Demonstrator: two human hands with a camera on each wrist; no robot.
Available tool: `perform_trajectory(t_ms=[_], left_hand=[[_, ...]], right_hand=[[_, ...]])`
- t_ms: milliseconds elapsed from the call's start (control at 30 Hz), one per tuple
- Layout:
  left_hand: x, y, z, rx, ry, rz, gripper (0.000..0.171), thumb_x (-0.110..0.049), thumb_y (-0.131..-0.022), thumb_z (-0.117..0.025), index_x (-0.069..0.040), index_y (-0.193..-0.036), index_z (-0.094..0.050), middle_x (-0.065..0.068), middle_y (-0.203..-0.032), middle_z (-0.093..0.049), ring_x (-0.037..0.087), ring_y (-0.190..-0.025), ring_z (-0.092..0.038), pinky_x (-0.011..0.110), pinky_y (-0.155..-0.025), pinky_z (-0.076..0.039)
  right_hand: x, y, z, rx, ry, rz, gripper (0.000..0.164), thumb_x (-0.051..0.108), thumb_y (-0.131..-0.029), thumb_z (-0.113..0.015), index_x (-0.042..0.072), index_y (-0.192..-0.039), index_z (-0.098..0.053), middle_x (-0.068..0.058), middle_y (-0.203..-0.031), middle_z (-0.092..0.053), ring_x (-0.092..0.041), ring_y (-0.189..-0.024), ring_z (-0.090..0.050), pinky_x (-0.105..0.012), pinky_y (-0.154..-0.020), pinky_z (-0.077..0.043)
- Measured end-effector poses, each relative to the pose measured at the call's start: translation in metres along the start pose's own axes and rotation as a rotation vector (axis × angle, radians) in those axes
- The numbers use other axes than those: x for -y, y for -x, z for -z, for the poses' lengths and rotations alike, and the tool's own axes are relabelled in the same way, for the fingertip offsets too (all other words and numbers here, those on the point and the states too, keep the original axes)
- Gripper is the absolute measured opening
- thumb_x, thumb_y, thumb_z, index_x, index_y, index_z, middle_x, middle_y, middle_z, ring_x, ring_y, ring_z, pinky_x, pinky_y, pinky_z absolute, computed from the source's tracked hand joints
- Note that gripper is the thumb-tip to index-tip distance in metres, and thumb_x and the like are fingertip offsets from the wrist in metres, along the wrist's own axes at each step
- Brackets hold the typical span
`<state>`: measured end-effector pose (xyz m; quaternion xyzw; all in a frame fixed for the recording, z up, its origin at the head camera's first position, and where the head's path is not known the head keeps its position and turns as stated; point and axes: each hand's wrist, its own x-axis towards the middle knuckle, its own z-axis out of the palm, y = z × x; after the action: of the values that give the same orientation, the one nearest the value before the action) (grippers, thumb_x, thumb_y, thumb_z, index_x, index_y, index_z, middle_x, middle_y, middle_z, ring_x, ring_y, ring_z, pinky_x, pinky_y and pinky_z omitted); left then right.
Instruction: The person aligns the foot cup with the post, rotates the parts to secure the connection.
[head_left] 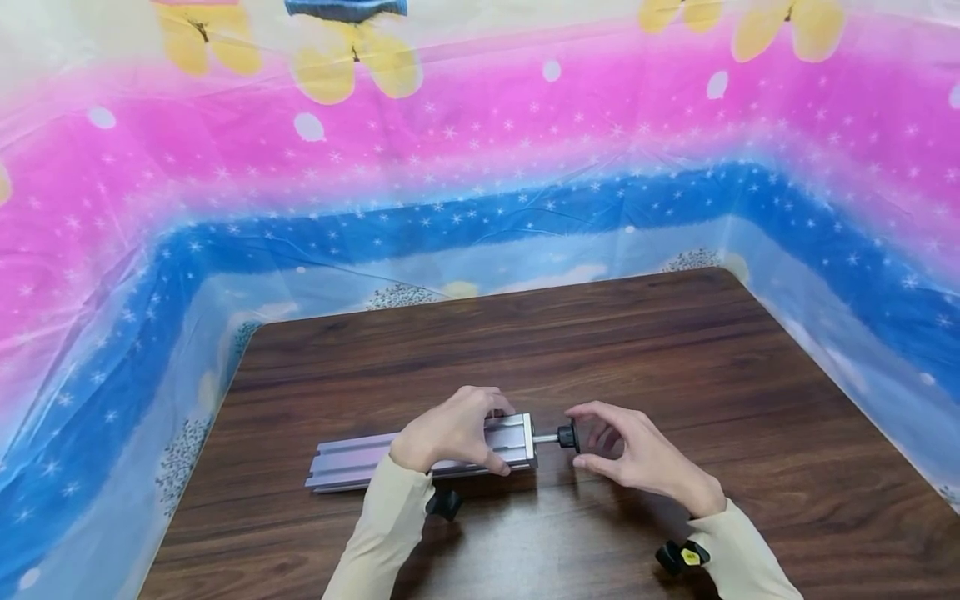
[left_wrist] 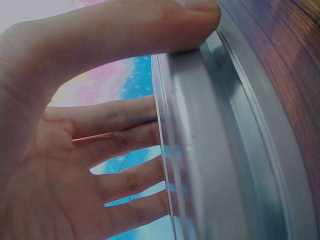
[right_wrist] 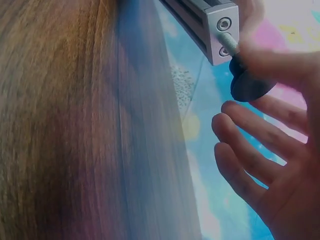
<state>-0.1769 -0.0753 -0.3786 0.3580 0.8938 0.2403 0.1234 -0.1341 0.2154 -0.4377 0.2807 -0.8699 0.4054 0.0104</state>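
A silver slotted aluminium profile lies on the table, its length running left to right. Near its right end my left hand grips it, the thumb on the near side and the other fingers at the far side. Out of the profile's end plate sticks a threaded rod that carries a black levelling foot. Thumb and index finger of my right hand pinch the foot's round base at its rim. In the right wrist view the remaining fingers are spread below the foot, touching nothing.
The dark wood-grain table extends behind and to both sides of the profile. A printed pink and blue cloth hangs around the table's back and sides. Each wrist wears a black camera band.
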Motion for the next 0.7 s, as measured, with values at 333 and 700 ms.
perform_trajectory(t_ms=[333, 700], left_hand=[[0.0006, 0.001, 0.0, -0.001, 0.007, 0.0, 0.059, -0.026, -0.068, -0.093, -0.003, -0.117, -0.07, 0.005, -0.11, -0.068, 0.015, -0.09, -0.058, 0.025, -0.072, -0.051], [-0.0004, 0.0014, 0.0022, 0.002, 0.019, 0.014, 0.059, -0.025, -0.068, -0.093, -0.002, -0.117, -0.069, 0.005, -0.11, -0.068, 0.014, -0.087, -0.057, 0.025, -0.071, -0.051]], right_hand=[[0.0004, -0.0012, -0.0006, -0.013, 0.018, 0.0, 0.035, 0.024, -0.091, -0.077, 0.011, -0.122, -0.069, 0.008, -0.091, -0.071, 0.0, -0.076, -0.062, -0.029, -0.065, -0.056], [0.0018, -0.0055, -0.0004, 0.023, 0.003, -0.059, 0.018, 0.028, -0.099, -0.066, 0.014, -0.106, -0.074, 0.01, -0.083, -0.069, -0.002, -0.073, -0.061, -0.025, -0.064, -0.054]])
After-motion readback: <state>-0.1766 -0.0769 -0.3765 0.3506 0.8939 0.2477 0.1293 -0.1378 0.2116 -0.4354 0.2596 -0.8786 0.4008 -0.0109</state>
